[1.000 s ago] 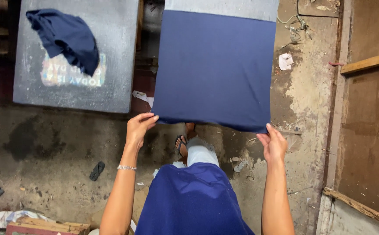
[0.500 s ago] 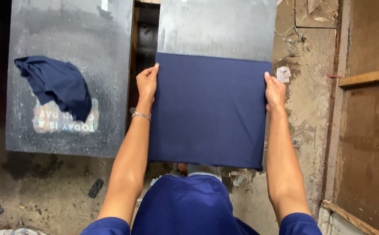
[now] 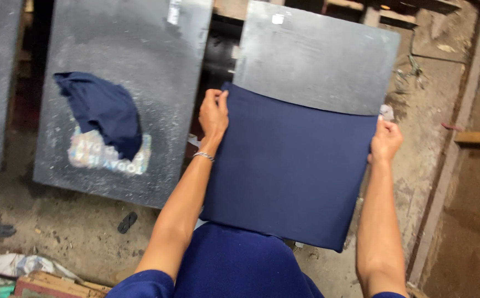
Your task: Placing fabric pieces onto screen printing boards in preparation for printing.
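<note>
Navy cloth (image 3: 292, 165) lies flat over the near part of the grey board (image 3: 317, 55), centre-right. Left hand (image 3: 213, 113) at cloth's 10 o'clock corner, fingers pinched on the edge. Right hand (image 3: 386, 140) at 2 o'clock corner, fingers closed on the edge. Second board (image 3: 157, 66) at 9 o'clock carries a crumpled navy rag (image 3: 102, 110) over a printed patch (image 3: 88, 157). No containers visible.

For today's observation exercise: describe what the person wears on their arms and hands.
Both arms are bare below short navy-blue sleeves. The left hand has a thin silver chain bracelet at the wrist. The right hand wears nothing; no gloves on either.
</note>
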